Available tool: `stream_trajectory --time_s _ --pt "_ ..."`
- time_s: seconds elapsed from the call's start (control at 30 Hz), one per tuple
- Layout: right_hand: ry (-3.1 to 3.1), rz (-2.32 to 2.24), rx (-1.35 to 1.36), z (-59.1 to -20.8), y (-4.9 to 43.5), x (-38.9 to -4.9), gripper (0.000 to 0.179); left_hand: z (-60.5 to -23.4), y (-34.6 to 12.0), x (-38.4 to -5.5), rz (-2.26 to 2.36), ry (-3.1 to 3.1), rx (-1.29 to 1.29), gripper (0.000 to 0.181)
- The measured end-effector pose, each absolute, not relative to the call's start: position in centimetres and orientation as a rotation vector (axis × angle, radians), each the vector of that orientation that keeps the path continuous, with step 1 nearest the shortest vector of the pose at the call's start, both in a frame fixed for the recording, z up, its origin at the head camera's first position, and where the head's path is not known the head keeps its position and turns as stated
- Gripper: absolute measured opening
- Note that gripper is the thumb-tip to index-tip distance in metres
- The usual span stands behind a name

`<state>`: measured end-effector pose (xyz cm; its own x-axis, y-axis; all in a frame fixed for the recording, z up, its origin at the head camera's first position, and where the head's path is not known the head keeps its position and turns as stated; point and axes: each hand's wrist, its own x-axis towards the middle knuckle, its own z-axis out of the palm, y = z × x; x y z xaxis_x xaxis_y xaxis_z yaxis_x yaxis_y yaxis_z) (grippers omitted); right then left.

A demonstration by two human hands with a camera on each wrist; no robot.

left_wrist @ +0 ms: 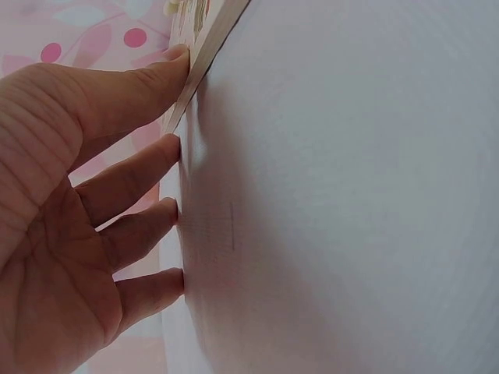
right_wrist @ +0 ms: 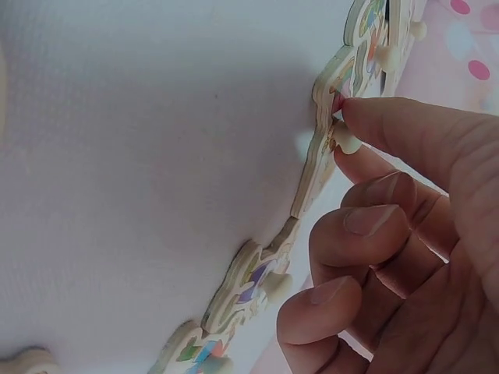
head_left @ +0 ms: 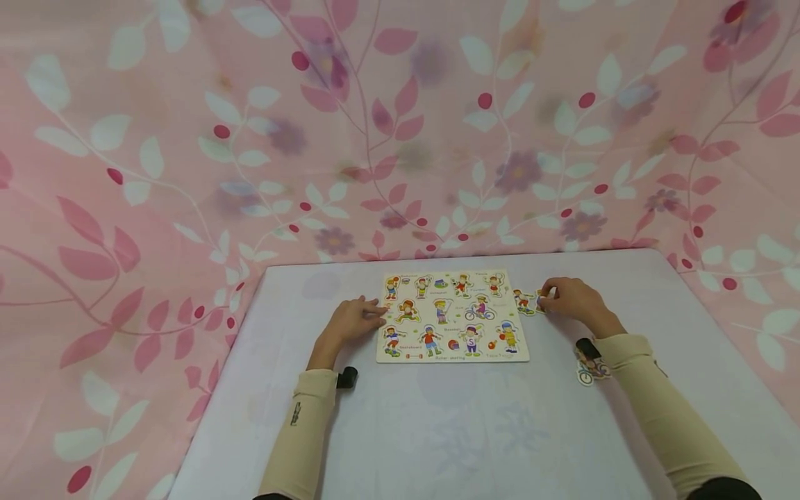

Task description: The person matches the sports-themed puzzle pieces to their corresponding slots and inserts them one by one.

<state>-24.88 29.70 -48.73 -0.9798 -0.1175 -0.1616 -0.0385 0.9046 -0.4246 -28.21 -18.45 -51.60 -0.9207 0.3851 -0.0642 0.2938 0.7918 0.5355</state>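
A pale wooden puzzle board (head_left: 453, 332) printed with children playing sports lies flat toward the back of the table. My left hand (head_left: 356, 321) is at its left edge; in the left wrist view the thumb (left_wrist: 148, 86) touches the board's side and the other fingertips rest on the cloth. Just off the right edge, my right hand (head_left: 575, 300) pinches a knobbed puzzle piece (right_wrist: 318, 160), thumb and index finger at its round knob (right_wrist: 347, 139), the other fingers curled. Between that piece and the board lies another figure piece (head_left: 523, 301).
A bicycle-shaped piece (head_left: 585, 375) lies partly hidden under the right wrist. More knobbed pieces (right_wrist: 248, 287) lie in a row by the right hand. White cloth (head_left: 450, 430) covers the table, and a pink floral curtain (head_left: 400, 139) hangs behind it.
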Motion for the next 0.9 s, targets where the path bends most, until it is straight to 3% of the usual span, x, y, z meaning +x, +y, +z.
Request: stream_trajectory --time_s 0.9 --pt "2.957 -0.624 -0.238 -47.8 26.8 -25.1 0.023 -51.5 -18.3 -28.4 0.761 2.833 0.594 0.033"
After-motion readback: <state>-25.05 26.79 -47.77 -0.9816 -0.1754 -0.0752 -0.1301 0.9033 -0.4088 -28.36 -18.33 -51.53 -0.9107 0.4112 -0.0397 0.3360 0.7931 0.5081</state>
